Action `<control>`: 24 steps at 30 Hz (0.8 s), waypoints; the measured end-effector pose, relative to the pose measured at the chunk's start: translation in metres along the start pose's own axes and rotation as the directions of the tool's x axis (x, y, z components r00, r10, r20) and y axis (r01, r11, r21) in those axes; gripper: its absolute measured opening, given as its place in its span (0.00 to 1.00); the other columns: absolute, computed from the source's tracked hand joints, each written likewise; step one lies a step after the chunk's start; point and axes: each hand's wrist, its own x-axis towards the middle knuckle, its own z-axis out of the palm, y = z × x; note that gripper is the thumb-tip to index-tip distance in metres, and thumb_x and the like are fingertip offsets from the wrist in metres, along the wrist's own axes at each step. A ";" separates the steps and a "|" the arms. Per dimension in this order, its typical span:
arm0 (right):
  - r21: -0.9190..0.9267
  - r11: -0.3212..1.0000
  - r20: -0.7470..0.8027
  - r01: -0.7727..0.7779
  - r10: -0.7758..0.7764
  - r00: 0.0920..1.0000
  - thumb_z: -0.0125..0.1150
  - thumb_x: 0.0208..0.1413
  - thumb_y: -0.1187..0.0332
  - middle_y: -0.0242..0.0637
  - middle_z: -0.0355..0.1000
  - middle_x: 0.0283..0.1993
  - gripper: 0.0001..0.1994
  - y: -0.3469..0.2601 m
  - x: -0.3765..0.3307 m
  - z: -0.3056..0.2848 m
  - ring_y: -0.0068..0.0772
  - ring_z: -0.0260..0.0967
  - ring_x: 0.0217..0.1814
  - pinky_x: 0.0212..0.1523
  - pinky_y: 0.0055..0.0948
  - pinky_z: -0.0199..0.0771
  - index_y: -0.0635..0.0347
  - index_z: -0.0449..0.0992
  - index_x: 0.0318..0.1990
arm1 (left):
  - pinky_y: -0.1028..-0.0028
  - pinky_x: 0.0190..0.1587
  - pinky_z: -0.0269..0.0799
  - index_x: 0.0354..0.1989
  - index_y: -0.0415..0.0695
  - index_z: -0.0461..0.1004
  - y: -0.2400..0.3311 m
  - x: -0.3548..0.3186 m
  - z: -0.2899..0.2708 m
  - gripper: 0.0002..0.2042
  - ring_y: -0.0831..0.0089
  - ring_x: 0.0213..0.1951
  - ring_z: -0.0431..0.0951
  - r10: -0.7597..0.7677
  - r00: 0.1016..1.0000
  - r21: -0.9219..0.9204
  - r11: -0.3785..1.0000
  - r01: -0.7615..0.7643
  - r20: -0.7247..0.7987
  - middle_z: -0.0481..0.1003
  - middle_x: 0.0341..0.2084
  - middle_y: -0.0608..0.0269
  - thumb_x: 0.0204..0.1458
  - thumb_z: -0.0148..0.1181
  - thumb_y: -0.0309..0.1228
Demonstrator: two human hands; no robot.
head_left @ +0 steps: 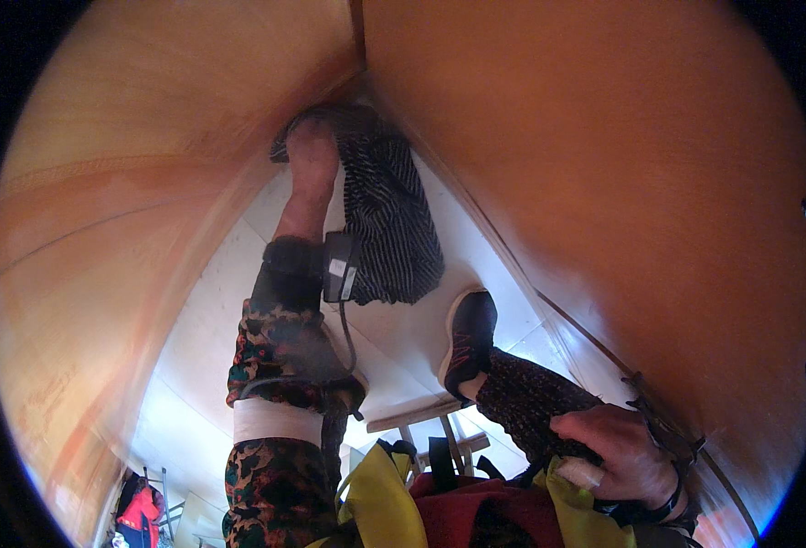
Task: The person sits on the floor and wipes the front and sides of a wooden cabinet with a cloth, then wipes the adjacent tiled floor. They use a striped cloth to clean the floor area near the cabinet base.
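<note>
Reaching far forward, my left hand (312,151) grips a dark cloth with thin pale stripes (392,215) down in the corner between two orange-brown surfaces. Its fingers are partly buried in the cloth, whose loose end trails back over the pale floor. A black box with a cable (339,265) is strapped at my left wrist. My right hand (618,452) rests by my bent right leg with its fingers curled in. I see nothing held in it; a pale patch shows at its fingers.
Large orange-brown walls (595,137) rise on both sides and meet ahead. A thin dark cord (586,329) runs along the right wall's lower edge. My dark shoe (471,338) stands near a low wooden stool (430,416). Red clothing (143,511) shows at lower left.
</note>
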 end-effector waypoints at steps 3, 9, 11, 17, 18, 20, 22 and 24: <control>0.023 1.000 0.036 -0.014 0.014 0.999 0.68 0.47 0.63 0.45 0.76 0.43 0.22 -0.002 0.004 -0.005 0.45 0.75 0.42 0.45 0.37 0.75 0.65 0.74 0.48 | 0.58 0.46 0.69 0.37 0.32 0.76 0.020 0.023 0.022 0.15 0.42 0.43 0.75 0.151 0.966 -0.221 0.955 -0.198 -0.210 0.77 0.38 0.39 0.53 0.46 0.31; -0.008 1.000 0.082 -0.014 0.015 0.997 0.69 0.46 0.64 0.46 0.76 0.43 0.23 -0.007 0.007 -0.010 0.46 0.75 0.42 0.44 0.38 0.75 0.66 0.74 0.49 | 0.57 0.47 0.68 0.36 0.32 0.75 0.015 0.014 0.039 0.12 0.42 0.43 0.74 -0.130 0.983 -0.388 0.919 0.071 -0.128 0.76 0.38 0.39 0.54 0.48 0.29; -0.011 1.000 0.072 -0.009 0.010 0.997 0.69 0.46 0.64 0.46 0.76 0.43 0.23 -0.007 0.008 -0.010 0.46 0.75 0.42 0.44 0.38 0.75 0.66 0.74 0.49 | 0.57 0.47 0.69 0.35 0.33 0.75 0.000 0.002 0.027 0.12 0.42 0.42 0.74 -0.155 0.978 -0.375 0.922 0.094 -0.137 0.76 0.37 0.40 0.53 0.48 0.28; -0.015 1.000 0.154 0.009 -0.006 0.988 0.69 0.46 0.63 0.46 0.76 0.42 0.23 -0.004 0.013 -0.015 0.45 0.75 0.43 0.44 0.38 0.75 0.66 0.74 0.49 | 0.54 0.47 0.69 0.33 0.35 0.76 0.009 0.017 0.017 0.10 0.41 0.42 0.74 0.207 0.977 0.106 0.974 -0.201 -0.055 0.76 0.36 0.40 0.49 0.48 0.25; 0.022 0.999 0.131 0.041 -0.044 0.990 0.69 0.46 0.63 0.46 0.76 0.42 0.23 -0.004 0.013 -0.016 0.45 0.75 0.42 0.44 0.38 0.75 0.66 0.74 0.49 | 0.54 0.47 0.70 0.33 0.35 0.76 0.019 0.024 0.026 0.10 0.42 0.42 0.74 0.147 0.985 -0.015 0.989 -0.149 -0.090 0.76 0.36 0.41 0.49 0.48 0.25; 0.023 1.000 0.171 -0.021 0.017 0.985 0.68 0.46 0.63 0.45 0.76 0.42 0.23 -0.005 0.015 -0.017 0.45 0.75 0.42 0.44 0.38 0.75 0.65 0.74 0.49 | 0.55 0.46 0.71 0.32 0.36 0.76 0.029 0.030 0.039 0.09 0.44 0.41 0.75 0.153 0.978 -0.068 0.984 -0.164 -0.141 0.76 0.36 0.41 0.48 0.48 0.24; 0.053 0.999 0.157 0.001 -0.009 0.988 0.68 0.46 0.62 0.45 0.76 0.41 0.23 -0.006 0.016 -0.017 0.46 0.75 0.42 0.44 0.38 0.75 0.65 0.74 0.48 | 0.55 0.46 0.71 0.31 0.37 0.76 0.028 0.029 0.046 0.09 0.46 0.41 0.76 0.327 0.920 0.083 0.945 -0.316 -0.217 0.76 0.36 0.42 0.48 0.47 0.24; 0.084 0.996 0.126 0.009 -0.020 0.992 0.68 0.46 0.62 0.45 0.76 0.41 0.23 -0.008 0.018 -0.016 0.46 0.75 0.42 0.44 0.38 0.74 0.65 0.74 0.48 | 0.55 0.44 0.72 0.31 0.37 0.77 0.018 0.020 0.044 0.10 0.46 0.40 0.76 0.074 0.982 -0.128 0.987 -0.097 -0.176 0.76 0.35 0.44 0.48 0.47 0.24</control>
